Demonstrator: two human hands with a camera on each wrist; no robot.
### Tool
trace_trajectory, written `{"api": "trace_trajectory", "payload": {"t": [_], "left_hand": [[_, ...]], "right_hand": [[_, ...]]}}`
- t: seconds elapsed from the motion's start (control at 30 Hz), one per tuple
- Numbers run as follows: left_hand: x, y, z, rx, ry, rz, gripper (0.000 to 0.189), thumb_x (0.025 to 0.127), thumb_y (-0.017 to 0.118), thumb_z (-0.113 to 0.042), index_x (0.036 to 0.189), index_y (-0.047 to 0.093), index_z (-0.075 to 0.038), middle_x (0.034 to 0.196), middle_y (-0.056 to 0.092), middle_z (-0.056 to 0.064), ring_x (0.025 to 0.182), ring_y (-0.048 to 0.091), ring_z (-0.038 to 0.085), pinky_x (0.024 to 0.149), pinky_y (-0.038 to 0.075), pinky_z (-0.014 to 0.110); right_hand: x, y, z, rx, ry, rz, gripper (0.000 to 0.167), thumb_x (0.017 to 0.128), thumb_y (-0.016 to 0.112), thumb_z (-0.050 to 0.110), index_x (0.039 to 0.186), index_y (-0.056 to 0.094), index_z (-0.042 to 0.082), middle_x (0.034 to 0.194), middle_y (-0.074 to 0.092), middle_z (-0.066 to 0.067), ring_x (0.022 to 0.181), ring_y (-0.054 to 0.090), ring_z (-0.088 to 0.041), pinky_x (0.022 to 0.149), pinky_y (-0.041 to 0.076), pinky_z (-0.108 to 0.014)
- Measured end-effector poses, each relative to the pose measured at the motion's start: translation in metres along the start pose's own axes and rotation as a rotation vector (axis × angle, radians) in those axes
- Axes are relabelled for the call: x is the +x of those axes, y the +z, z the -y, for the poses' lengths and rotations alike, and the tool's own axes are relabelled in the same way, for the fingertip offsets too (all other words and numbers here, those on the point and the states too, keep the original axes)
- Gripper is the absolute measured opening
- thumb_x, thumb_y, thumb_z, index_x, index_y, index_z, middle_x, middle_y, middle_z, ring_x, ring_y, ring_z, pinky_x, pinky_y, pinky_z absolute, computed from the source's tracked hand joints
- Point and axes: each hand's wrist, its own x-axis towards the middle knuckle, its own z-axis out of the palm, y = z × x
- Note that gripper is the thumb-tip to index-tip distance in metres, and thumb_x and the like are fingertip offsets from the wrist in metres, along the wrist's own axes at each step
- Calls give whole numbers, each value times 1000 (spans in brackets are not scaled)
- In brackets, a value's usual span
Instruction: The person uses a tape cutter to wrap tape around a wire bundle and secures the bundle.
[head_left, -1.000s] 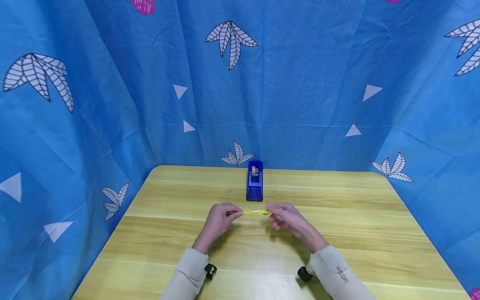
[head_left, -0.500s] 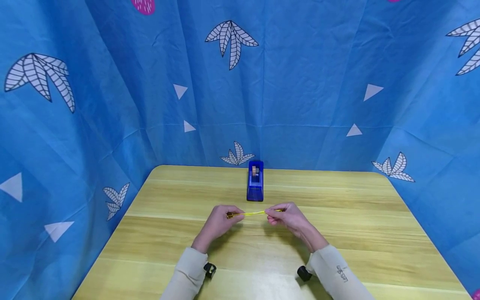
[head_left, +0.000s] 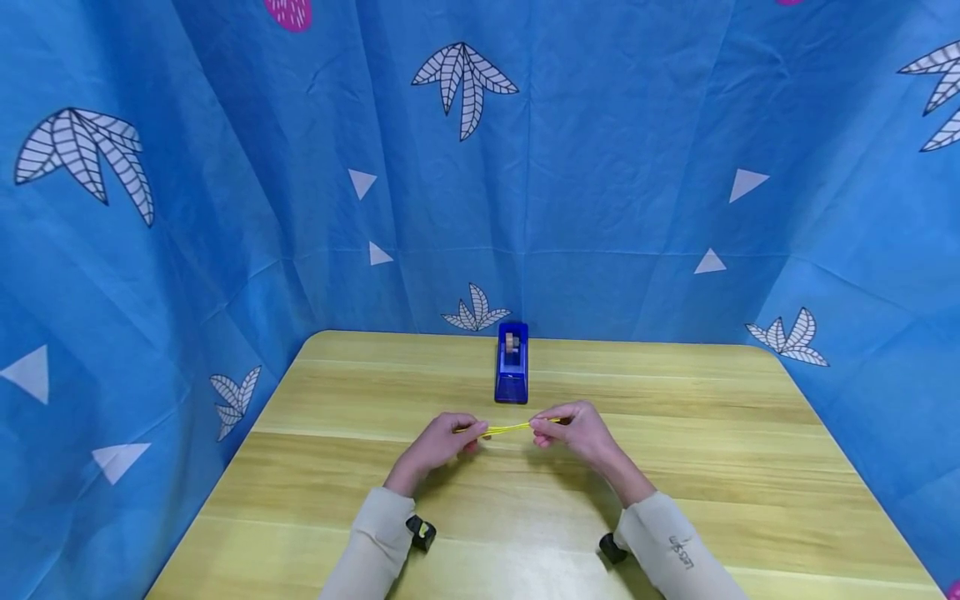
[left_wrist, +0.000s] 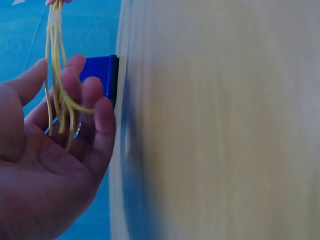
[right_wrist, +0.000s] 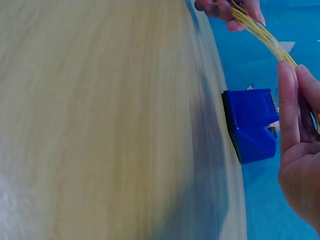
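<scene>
A bundle of thin yellow cords (head_left: pixel 510 428) stretches between the two hands above the table, with what looks like clear tape around part of it in the right wrist view. The left hand (head_left: pixel 444 440) is at the bundle's left end. In the left wrist view its fingers (left_wrist: pixel 104 115) curl loosely about the cords, the thumb standing a little apart and several loose ends (left_wrist: pixel 70 127) hanging toward the palm. Between thumb and index finger, the right hand (head_left: pixel 576 432) pinches the other end, partly hidden by its fingers. Beyond both hands stands a blue tape dispenser (head_left: pixel 512 367).
The light wooden table (head_left: pixel 712 433) extends around both arms. A blue patterned curtain (head_left: pixel 600 167) hangs along its back and sides. Small black cameras (head_left: pixel 422 533) sit at both wrists.
The left hand's fingers have shifted and loosened around the cord ends, with fingertips now showing below. The right hand's grip moved slightly along the bundle. The dispenser stays put.
</scene>
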Motion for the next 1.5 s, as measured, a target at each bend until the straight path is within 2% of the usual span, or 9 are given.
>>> {"api": "trace_trajectory", "payload": {"t": [0.2, 0.4, 0.57, 0.77, 0.9, 1.07, 1.17, 1.37, 1.5], "left_hand": [[2, 2, 5, -187, -24, -7, 28, 105, 63, -27, 105, 72, 0, 78, 61, 2, 70, 55, 13, 62, 47, 23], [0, 3, 3, -218, -23, -72, 23, 102, 67, -23, 105, 73, -1, 80, 65, -2, 65, 50, 11, 55, 40, 21], [-1, 3, -2, -163, 3, -125, 18, 101, 69, -23, 99, 76, -7, 84, 70, 4, 73, 54, 14, 58, 40, 22], [-1, 2, -4, -79, 59, -170, 18, 101, 70, -25, 96, 78, -10, 87, 73, 12, 74, 55, 16, 58, 39, 23], [-1, 2, -7, -11, 74, -192, 16, 101, 70, -26, 96, 79, -13, 85, 72, 8, 70, 52, 15, 58, 40, 25], [-1, 2, -12, 75, 96, -211, 14, 100, 70, -26, 95, 79, -16, 84, 72, 1, 74, 56, 14, 66, 47, 29], [-1, 3, -12, 102, 123, -219, 14, 100, 70, -26, 95, 79, -16, 86, 74, 2, 76, 59, 13, 70, 50, 30], [-1, 4, -13, 133, 134, -219, 13, 100, 71, -29, 97, 80, -19, 98, 77, -3, 91, 67, 13, 80, 55, 33], [-1, 3, -12, 122, 120, -197, 21, 98, 72, -33, 109, 79, -17, 109, 77, -2, 101, 69, 17, 84, 57, 34]], "right_hand": [[0, -1, 0, -51, -24, 0, 22, 93, 76, 6, 108, 76, -10, 91, 77, -22, 72, 77, -21, 75, 64, -40], [0, -1, -1, -59, -8, 14, 22, 93, 76, 8, 109, 76, -9, 94, 76, -23, 73, 76, -20, 74, 64, -36], [1, -3, -5, -26, 28, 38, 35, 95, 76, 14, 121, 71, -9, 106, 75, -27, 79, 76, -19, 77, 64, -34], [5, -5, -8, 51, 112, 43, 49, 98, 73, 28, 132, 64, -7, 113, 72, -19, 82, 74, -19, 81, 63, -34], [7, -3, -7, 63, 155, 97, 49, 98, 73, 33, 125, 68, -7, 105, 74, -15, 76, 72, -16, 75, 63, -30], [9, -2, -8, 81, 157, 158, 41, 99, 72, 21, 121, 67, -14, 85, 74, -5, 69, 67, -11, 67, 60, -24], [9, 0, -9, 85, 144, 145, 37, 99, 72, 15, 120, 67, -16, 79, 73, -2, 68, 67, -9, 66, 60, -23], [11, 1, -9, 43, 103, 79, 30, 96, 74, 11, 113, 72, -14, 81, 76, -8, 67, 69, -10, 68, 62, -26], [12, 1, -8, -16, 89, 30, 27, 95, 76, 13, 110, 76, -9, 86, 77, -15, 67, 71, -13, 69, 63, -29]]}}
